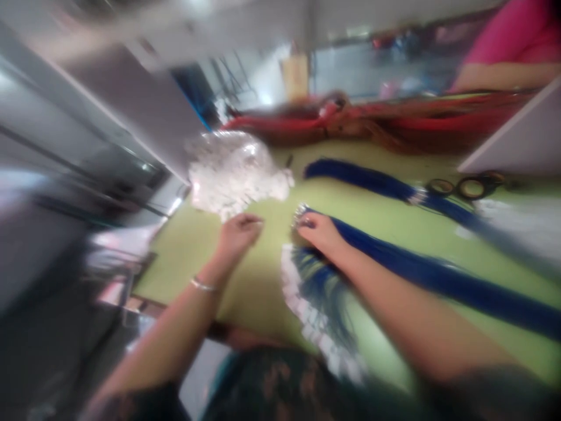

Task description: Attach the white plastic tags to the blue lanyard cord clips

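My left hand (240,233) is pinched closed in front of the plastic bag, with a small pale piece at its fingertips, too blurred to name surely. White connectors (239,175) fill the clear plastic bag. Over the metal-tipped ends of a long bundle of blue wires (394,263), my right hand (319,231) has its fingers closed on the wires; how many it grips is hidden. Below that hand, white connectors (302,304) fitted on blue wires lie in a curved row on the green tabletop (258,275).
Another blue wire bundle (359,175), tied with a pale band, lies farther back. Black-handled scissors (471,187) rest at the right near a whitish plastic bag (526,219). Red and brown wire bundles (372,120) run along the back. A person in a pink sleeve (508,35) is beyond.
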{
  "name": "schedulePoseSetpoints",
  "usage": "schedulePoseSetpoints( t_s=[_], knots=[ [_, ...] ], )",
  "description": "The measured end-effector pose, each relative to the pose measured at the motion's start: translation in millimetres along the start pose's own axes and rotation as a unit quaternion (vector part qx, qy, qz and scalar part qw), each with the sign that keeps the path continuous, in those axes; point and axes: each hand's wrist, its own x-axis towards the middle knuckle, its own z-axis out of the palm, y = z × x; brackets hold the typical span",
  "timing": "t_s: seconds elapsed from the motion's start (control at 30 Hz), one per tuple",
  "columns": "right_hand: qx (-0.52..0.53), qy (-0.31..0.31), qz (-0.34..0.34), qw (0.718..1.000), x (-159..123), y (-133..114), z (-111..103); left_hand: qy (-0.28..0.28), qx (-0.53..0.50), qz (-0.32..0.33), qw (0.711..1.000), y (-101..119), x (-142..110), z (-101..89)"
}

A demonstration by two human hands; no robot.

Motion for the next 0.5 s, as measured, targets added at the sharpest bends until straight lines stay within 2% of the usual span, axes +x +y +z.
schedulePoseSetpoints(
  t_s=[0.1,0.17,0.3,0.5],
  knots=[
    [0.01,0.013,-0.018,1.0,-2,-1,0,-0.082,-0.164,-0.075,0.98,15,1,28.3],
    [0.006,0.017,-0.028,0.999,-4,-1,0,-0.12,-0.218,-0.096,0.964,19,0,45.3],
    [-0.021,0.026,-0.044,0.998,-6,-1,2,-0.147,-0.229,-0.094,0.958,16,-3,64.2],
    [-0.057,0.03,-0.053,0.997,-7,0,4,-0.131,-0.19,-0.073,0.97,9,-5,64.8]
  ],
)
